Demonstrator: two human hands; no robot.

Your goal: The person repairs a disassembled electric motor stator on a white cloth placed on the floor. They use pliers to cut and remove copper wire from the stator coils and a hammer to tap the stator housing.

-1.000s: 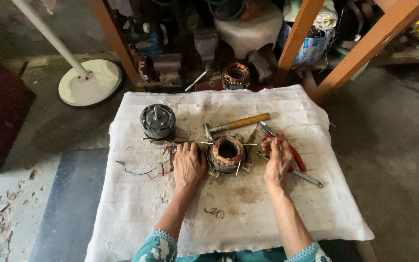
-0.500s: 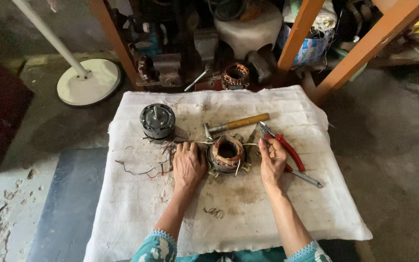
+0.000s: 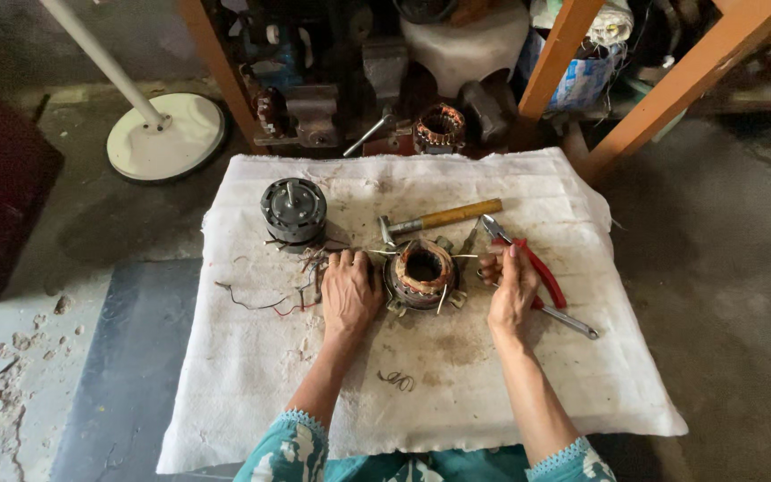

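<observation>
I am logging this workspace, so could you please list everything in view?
white cloth: one, stained, spread over the floor
stator: one, copper-wound, mid-cloth between both hands
motor: one, dark grey, cloth's upper left
hammer: one, wooden handle, above the stator
pliers: one, red handles, beside the right hand
loose wires: a few, thin, left of the left hand
fan base: one, white, round, floor upper left
second stator: one, coppery, beyond the cloth
left hand: one, against the stator's left side
right hand: one, fingers at wire ends right of the stator
</observation>
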